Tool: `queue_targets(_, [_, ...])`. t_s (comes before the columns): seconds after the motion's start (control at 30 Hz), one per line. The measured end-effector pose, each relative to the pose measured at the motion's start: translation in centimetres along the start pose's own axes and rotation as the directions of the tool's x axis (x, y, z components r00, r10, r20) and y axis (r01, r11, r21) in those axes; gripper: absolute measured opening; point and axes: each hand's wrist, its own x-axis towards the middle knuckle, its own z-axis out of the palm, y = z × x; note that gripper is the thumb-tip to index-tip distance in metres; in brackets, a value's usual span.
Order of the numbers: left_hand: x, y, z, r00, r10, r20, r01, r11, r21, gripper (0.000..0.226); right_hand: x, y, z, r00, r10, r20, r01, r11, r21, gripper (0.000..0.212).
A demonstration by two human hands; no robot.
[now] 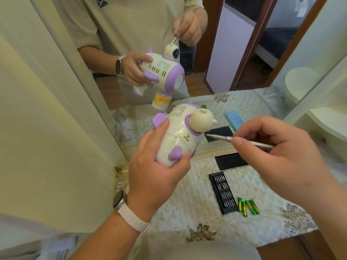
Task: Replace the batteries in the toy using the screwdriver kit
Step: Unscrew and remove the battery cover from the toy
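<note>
My left hand (155, 166) grips a cream and purple toy (180, 132) with a bear head on top, held above the table in front of a mirror. A small screw shows on the toy's side near its middle. My right hand (277, 152) pinches a slim silver screwdriver (236, 139); its tip points left and stops a little to the right of the toy, apart from it. The black bit tray (222, 192) of the screwdriver kit lies on the cloth below. Several green batteries (247, 206) lie just right of the tray.
The mirror (150, 53) stands right behind the toy and reflects the toy and both hands. A black lid (231, 161) lies by the mirror's base. A patterned cloth (187, 212) covers the small table. A cream wall panel (47, 128) rises at the left, white shelves at the right.
</note>
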Motion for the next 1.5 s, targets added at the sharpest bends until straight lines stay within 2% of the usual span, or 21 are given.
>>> queue_targets(0.1, [0.0,-0.6,0.3,0.998,-0.064,0.004,0.064,0.998,-0.011,0.066,-0.4,3.1,1.0,0.976,0.214,0.046,-0.218,0.937,0.272,0.016])
queue_targets(0.2, [0.0,-1.3,0.4,0.991,-0.136,0.010,0.136,0.990,-0.026,0.065,-1.0,6.6,2.1,0.901,0.409,0.142,-0.422,0.756,0.500,0.020])
queue_targets(0.3, [-0.2,-2.5,0.5,0.980,-0.197,0.016,0.197,0.980,-0.041,0.067,-1.8,9.7,3.4,0.799,0.542,0.260,-0.571,0.549,0.610,0.022])
queue_targets(0.37, [-0.3,-3.0,0.7,0.973,-0.231,0.012,0.231,0.972,-0.042,0.069,-2.2,11.6,4.4,0.737,0.586,0.335,-0.650,0.482,0.587,0.023])
queue_targets(0.47, [-0.4,-3.2,1.0,0.967,-0.256,0.000,0.256,0.966,-0.030,0.071,-2.5,14.4,6.2,0.675,0.629,0.386,-0.736,0.533,0.418,0.021])
queue_targets(0.67, [-0.4,-3.5,1.7,0.952,-0.306,0.025,0.307,0.952,-0.022,0.072,-1.4,19.3,9.9,0.620,0.689,0.375,-0.771,0.623,0.131,0.009])
queue_targets(0.83, [-0.4,-4.1,2.0,0.942,-0.336,0.019,0.337,0.942,-0.005,0.073,-1.1,23.4,13.0,0.664,0.656,0.359,-0.623,0.751,-0.220,0.017])
queue_targets(0.9, [-0.5,-4.3,2.1,0.938,-0.347,0.021,0.347,0.938,-0.006,0.074,-1.1,24.5,14.1,0.658,0.651,0.380,-0.542,0.759,-0.361,0.019])
queue_targets(1.0, [-0.6,-4.6,2.3,0.934,-0.356,0.017,0.356,0.934,0.011,0.073,-1.2,25.7,15.3,0.630,0.668,0.396,-0.476,0.736,-0.482,0.023])
queue_targets(1.27, [-0.6,-5.6,3.2,0.925,-0.377,0.052,0.373,0.925,0.073,0.067,-1.2,27.1,17.0,0.622,0.626,0.471,-0.337,0.757,-0.560,0.017])
queue_targets(1.37, [-0.4,-5.7,3.5,0.923,-0.380,0.056,0.377,0.924,0.061,0.069,-1.4,27.2,17.0,0.635,0.611,0.472,-0.346,0.772,-0.534,0.017])
queue_targets(1.5, [-0.2,-5.0,3.7,0.936,-0.346,0.056,0.342,0.937,0.072,0.068,-1.6,26.7,15.7,0.627,0.633,0.454,-0.461,0.771,-0.440,0.017])
